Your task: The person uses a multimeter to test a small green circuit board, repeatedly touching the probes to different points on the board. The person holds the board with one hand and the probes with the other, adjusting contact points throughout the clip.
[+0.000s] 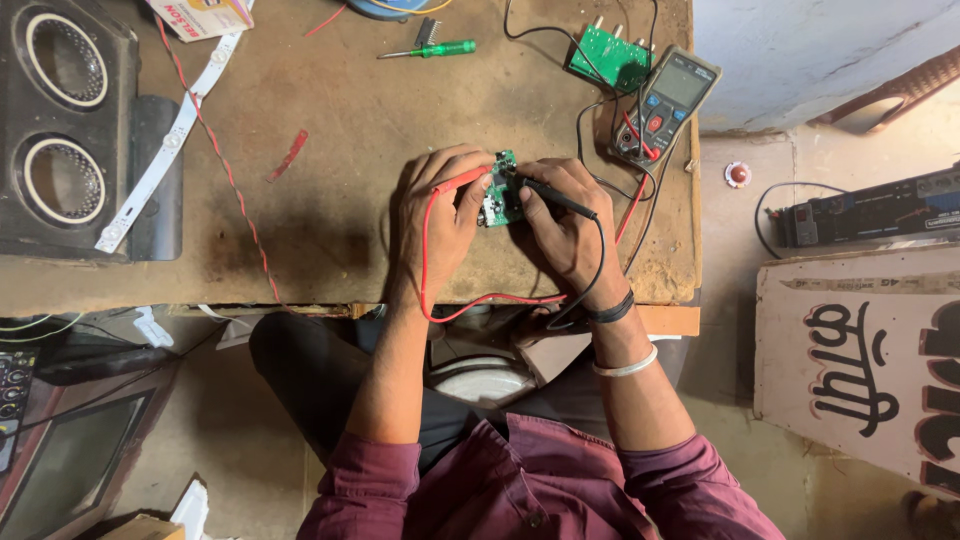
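the small green circuit board (500, 197) sat near the front edge of the desk (340, 110), towards its right corner, pinched between the two hands with both probes already on it, so the probing looked well under way with no result visible. the left hand (437, 215) gripped the red probe (462, 181) and steadied the board; the right hand (566, 225) clasped the black probe (556, 198), leads trailing back to the multimeter (664, 105) by the right edge.

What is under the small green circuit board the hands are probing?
The small green circuit board sits over the brown worktable, pinched between the left hand and right hand. Fingers cover its edges, so whatever is directly beneath cannot be seen.
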